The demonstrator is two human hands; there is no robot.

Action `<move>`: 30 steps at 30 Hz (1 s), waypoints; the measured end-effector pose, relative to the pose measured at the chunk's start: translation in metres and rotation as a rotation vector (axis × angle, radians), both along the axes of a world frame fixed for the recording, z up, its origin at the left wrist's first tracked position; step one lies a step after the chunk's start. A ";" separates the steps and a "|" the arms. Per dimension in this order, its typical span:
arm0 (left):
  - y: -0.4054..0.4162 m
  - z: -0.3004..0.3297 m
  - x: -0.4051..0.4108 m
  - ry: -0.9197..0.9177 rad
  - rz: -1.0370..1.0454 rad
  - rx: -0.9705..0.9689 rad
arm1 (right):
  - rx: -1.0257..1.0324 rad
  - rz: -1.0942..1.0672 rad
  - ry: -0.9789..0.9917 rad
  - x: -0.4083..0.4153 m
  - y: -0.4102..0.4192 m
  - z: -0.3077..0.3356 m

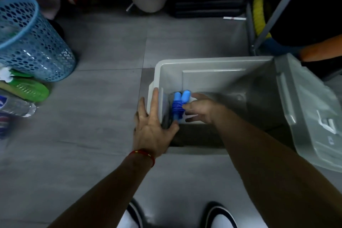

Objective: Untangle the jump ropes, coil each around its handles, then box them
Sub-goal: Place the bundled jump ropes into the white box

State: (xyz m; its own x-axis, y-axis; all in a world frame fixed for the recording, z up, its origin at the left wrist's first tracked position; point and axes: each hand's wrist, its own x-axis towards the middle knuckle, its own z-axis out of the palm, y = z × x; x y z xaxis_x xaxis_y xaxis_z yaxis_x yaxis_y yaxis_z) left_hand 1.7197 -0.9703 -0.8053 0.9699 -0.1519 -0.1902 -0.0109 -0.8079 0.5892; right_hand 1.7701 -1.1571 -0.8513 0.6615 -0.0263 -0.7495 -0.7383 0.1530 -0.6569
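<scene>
Nearest, at 6 o'clock: left hand [154, 126] flat, fingers straight, bracing grey storage box [212, 61] left rim. Right hand [200, 108] pinches coiled blue jump rope [178, 106] inside box, low against left wall. Risk: loose release, coil unwinds. Lid [311, 116] leaning at 3 o'clock could drop.

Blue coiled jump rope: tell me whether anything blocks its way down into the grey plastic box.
Nothing visible does. The blue coiled jump rope, held by the right hand, is already inside the open grey plastic box; the left hand rests on the rim.
</scene>
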 end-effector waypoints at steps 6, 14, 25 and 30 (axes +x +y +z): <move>-0.003 0.023 -0.008 0.000 -0.003 0.201 | -0.006 -0.147 -0.317 -0.066 -0.005 0.081; -0.103 0.088 -0.128 -0.218 -0.671 -0.161 | -0.224 -0.336 -0.320 -0.318 -0.060 0.107; -0.251 0.069 -0.236 0.328 -1.440 0.170 | -0.244 -0.942 0.309 -0.538 -0.110 0.040; -0.307 0.009 -0.275 0.398 -1.397 0.269 | -0.090 -1.171 0.364 -0.499 -0.130 0.014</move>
